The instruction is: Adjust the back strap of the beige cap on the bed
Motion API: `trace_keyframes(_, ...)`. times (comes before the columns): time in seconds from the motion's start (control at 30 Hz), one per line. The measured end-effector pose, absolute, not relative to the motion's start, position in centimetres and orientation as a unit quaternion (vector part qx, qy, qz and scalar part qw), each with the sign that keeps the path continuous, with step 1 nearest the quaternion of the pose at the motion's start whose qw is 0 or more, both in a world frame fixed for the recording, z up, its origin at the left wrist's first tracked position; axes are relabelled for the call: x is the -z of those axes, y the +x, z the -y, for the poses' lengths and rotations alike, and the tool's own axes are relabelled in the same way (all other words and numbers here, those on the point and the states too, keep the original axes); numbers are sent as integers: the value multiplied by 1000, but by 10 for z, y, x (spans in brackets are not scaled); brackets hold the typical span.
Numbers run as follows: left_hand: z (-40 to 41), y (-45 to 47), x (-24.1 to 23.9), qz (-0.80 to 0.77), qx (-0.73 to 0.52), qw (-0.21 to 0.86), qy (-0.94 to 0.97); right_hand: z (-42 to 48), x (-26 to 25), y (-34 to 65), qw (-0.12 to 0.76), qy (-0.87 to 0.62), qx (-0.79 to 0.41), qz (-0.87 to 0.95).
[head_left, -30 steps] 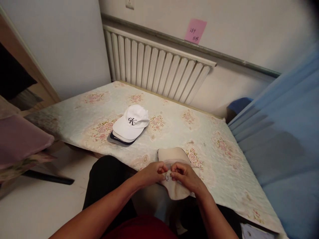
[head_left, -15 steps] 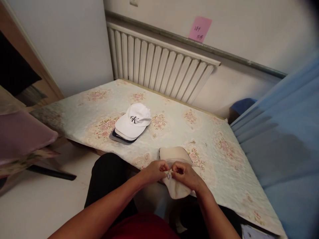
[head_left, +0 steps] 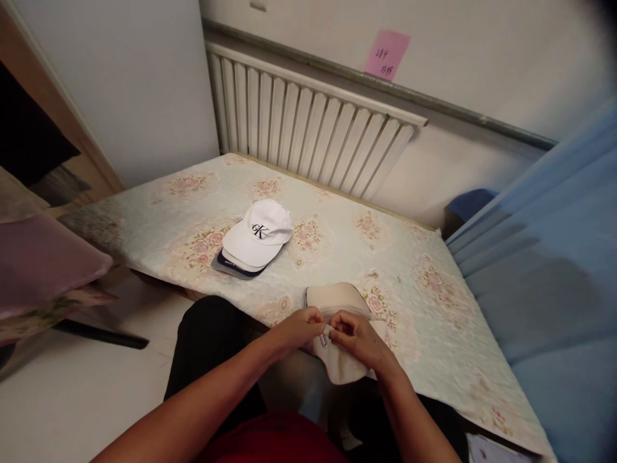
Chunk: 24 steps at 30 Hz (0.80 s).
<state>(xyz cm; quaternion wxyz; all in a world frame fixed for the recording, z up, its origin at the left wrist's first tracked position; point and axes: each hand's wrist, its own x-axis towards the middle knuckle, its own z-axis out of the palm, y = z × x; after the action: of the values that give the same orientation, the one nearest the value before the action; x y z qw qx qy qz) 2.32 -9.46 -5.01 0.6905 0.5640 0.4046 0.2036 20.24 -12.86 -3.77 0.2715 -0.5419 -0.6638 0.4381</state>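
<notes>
A cream baseball cap (head_left: 337,297) lies at the table's near edge, its brim pointing away from me and its back toward my lap. My left hand (head_left: 307,326) pinches the cap's back strap from the left. From the right, my right hand (head_left: 359,337) pinches the strap beside a small metal buckle (head_left: 324,340). The fingertips of both hands are close together, and the strap is partly hidden by them. Farther left rests a stack of caps, topped by a white cap (head_left: 263,233) with black "CK" lettering; dark and grey brims show beneath it.
The table (head_left: 337,241) has a pale floral cover. Behind it are a white radiator (head_left: 308,122) and a pink note (head_left: 387,54) on the wall. A blue curtain (head_left: 544,257) hangs at the right. Pink cloth (head_left: 48,257) is at the left.
My fingers have shifted slightly at the strap, and the buckle now shows more plainly. The cap has moved a little to the left. The stack of caps stays put.
</notes>
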Motion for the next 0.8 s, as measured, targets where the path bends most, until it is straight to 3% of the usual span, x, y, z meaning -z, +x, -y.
trace_keyframes(0.33,96,26,57,-376,-231,665,603,140,30,191,273,-581,-342,686)
trace_keyframes(0.5,95,26,64,-402,-254,657,585,157,28,188,370,-655,-290,591)
trace_keyframes(0.63,97,23,67,-391,-275,673,564,185,27,178,468,-672,-383,428)
trace_keyframes(0.8,99,21,68,-351,-280,717,533,219,52,164,393,-614,-550,408)
